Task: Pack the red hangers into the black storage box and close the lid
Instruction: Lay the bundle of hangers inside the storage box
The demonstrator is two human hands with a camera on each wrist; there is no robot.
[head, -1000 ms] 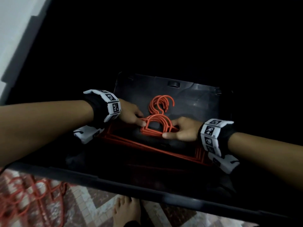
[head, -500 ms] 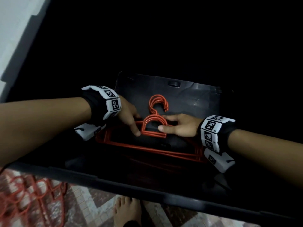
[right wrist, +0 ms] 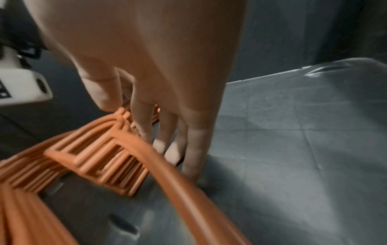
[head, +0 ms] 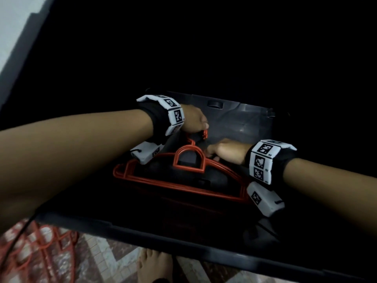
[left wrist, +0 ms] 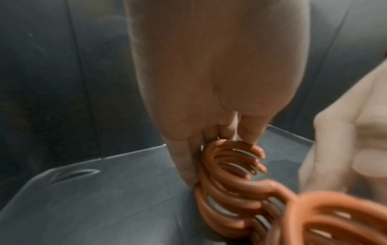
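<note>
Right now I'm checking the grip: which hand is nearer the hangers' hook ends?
Left. The left hand holds the bunched hook ends of the red hangers. The right hand is further down, fingers beside the hangers' necks and shoulder.

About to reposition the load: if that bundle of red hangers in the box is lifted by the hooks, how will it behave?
The red hangers look like thin rigid plastic, so probably stiff and light. They are loose, not tied, so the stack may fan apart or slide. The left hand grips the hooks, which should keep that end together.
</note>
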